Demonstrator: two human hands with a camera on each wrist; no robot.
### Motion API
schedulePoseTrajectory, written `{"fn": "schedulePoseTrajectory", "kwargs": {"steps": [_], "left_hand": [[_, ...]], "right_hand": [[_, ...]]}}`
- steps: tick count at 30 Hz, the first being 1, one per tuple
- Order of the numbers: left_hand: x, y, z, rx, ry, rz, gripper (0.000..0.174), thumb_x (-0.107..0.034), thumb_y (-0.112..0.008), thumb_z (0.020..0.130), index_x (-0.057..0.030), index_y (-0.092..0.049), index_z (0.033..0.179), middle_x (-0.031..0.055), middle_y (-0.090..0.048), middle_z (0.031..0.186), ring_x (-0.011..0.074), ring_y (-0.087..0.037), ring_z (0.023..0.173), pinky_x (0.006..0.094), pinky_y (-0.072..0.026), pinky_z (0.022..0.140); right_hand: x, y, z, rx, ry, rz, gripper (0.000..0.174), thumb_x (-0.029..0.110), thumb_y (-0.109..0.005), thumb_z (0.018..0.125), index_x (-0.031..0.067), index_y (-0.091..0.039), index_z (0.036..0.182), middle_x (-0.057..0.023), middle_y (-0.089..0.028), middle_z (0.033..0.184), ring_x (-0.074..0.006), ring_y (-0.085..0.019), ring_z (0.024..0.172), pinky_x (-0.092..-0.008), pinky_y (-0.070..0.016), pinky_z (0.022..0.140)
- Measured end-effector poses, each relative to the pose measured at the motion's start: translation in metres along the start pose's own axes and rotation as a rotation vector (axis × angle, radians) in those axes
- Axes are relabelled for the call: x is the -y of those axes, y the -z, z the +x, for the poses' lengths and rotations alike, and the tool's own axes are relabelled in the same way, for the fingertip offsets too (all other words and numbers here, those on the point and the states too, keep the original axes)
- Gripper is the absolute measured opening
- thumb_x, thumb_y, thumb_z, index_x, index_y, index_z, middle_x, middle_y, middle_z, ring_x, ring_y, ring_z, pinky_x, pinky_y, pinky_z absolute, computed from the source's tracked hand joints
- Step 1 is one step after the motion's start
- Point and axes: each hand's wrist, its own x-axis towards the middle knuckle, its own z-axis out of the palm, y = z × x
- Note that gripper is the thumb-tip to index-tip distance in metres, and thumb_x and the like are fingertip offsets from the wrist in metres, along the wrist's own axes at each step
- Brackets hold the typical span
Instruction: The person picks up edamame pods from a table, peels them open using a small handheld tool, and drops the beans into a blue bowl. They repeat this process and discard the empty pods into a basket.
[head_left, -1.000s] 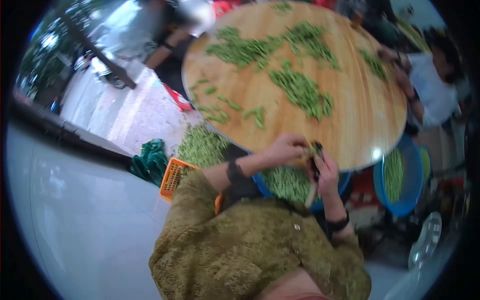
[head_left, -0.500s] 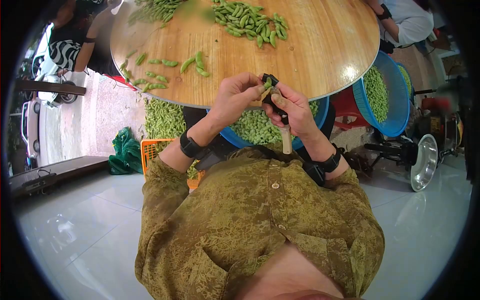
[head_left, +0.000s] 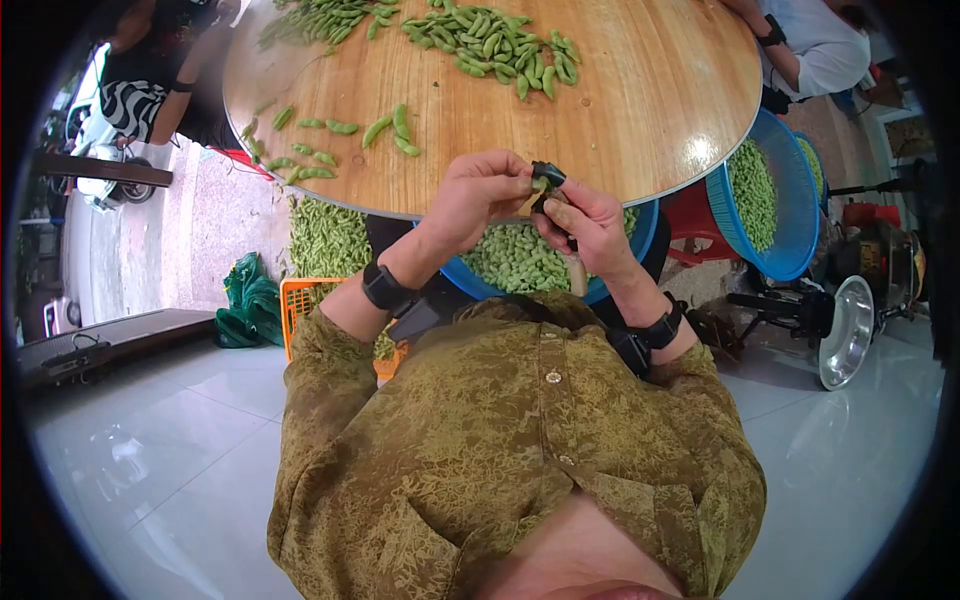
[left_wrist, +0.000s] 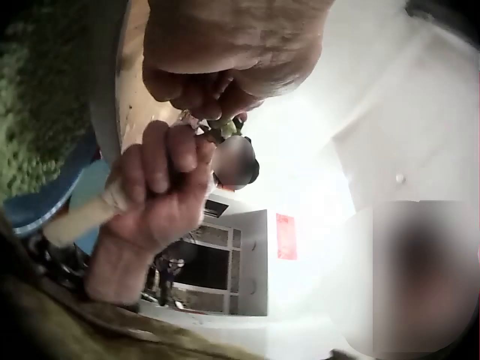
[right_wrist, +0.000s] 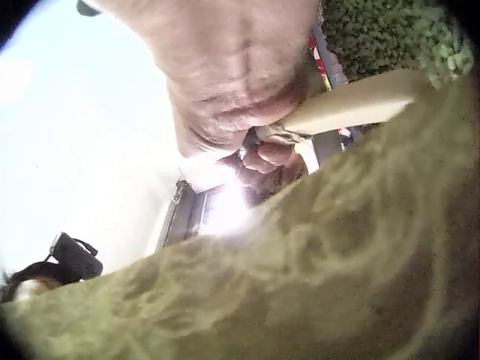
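My left hand (head_left: 478, 190) pinches a green bean pod (head_left: 541, 184) over the near edge of the round wooden table (head_left: 620, 150). Against it, my right hand (head_left: 590, 220) grips a tool with a black upper part (head_left: 548, 172) and a pale handle (head_left: 577, 276). That handle (left_wrist: 79, 219) sticks out below the curled right fingers in the left wrist view. Beneath both hands is a blue basin (head_left: 645, 225) full of shelled green beans (head_left: 515, 258). A few loose pods (head_left: 400, 125) lie on the table left of the hands.
More pods (head_left: 500, 45) are heaped farther back on the table. Below left are an orange basket (head_left: 300, 310), spread pods (head_left: 325, 240) and a green net bag (head_left: 248, 305). Right stand another blue basin (head_left: 790, 220) of beans and a metal bowl (head_left: 848, 330). Other people sit across.
The head view has swung, so the table now sits higher and leveller. Both hands stay together at the table edge, with the left fingers and the black tool part shifting slightly around the pod.
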Motion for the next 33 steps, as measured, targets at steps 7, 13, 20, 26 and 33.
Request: {"fn": "schedulePoseTrajectory", "kwargs": {"steps": [7, 13, 20, 26, 33], "left_hand": [[-0.004, -0.012, -0.001, 0.1, 0.309, -0.446, 0.009, -0.006, -0.052, 0.089, -0.0033, -0.056, 0.082, 0.0028, -0.054, 0.068, 0.0107, -0.046, 0.057, 0.0235, -0.0363, 0.05], [-0.002, -0.025, -0.004, 0.004, 0.117, 0.099, 0.006, -0.005, -0.053, 0.089, -0.0019, -0.057, 0.087, 0.0027, -0.057, 0.071, 0.0128, -0.053, 0.06, 0.027, -0.0406, 0.051], [-0.005, 0.016, 0.01, -0.186, -0.863, 1.354, 0.013, 0.0, -0.055, 0.074, -0.003, -0.055, 0.087, 0.0134, -0.056, 0.081, 0.0314, -0.054, 0.082, 0.0407, -0.0434, 0.07], [-0.036, 0.099, 0.003, -0.414, -0.611, 1.869, 0.018, -0.004, -0.051, 0.076, -0.0032, -0.053, 0.094, 0.0149, -0.056, 0.097, 0.0326, -0.055, 0.096, 0.0453, -0.0387, 0.082], [-0.053, 0.187, -0.056, -0.849, -0.052, 2.064, 0.016, -0.014, -0.054, 0.081, -0.005, -0.056, 0.094, 0.0146, -0.058, 0.098, 0.0326, -0.057, 0.098, 0.0509, -0.0397, 0.084]], "right_hand": [[-0.006, 0.014, 0.001, -0.025, 0.495, -0.808, 0.033, 0.003, -0.059, 0.088, -0.0005, -0.056, 0.121, -0.0038, -0.057, 0.074, -0.0089, -0.053, 0.064, -0.0242, -0.0424, 0.056], [-0.006, 0.011, -0.01, -0.137, 0.294, -0.61, 0.029, 0.005, -0.061, 0.088, 0.0, -0.057, 0.117, -0.0005, -0.056, 0.074, -0.0076, -0.051, 0.064, -0.0239, -0.0421, 0.055], [0.0, 0.015, -0.005, -0.189, 0.148, -0.305, 0.022, 0.012, -0.055, 0.094, 0.003, -0.056, 0.115, 0.0004, -0.059, 0.078, -0.0013, -0.043, 0.059, -0.0163, -0.0349, 0.051], [-0.002, 0.019, 0.006, -0.162, 0.18, -0.364, 0.024, 0.011, -0.053, 0.096, 0.0009, -0.055, 0.117, -0.0019, -0.06, 0.079, -0.0015, -0.044, 0.054, -0.0152, -0.0329, 0.046], [0.0, 0.022, 0.005, -0.17, 0.138, -0.37, 0.02, 0.01, -0.052, 0.095, 0.0014, -0.056, 0.113, -0.0009, -0.059, 0.076, -0.0013, -0.044, 0.054, -0.0157, -0.0336, 0.045]]}}
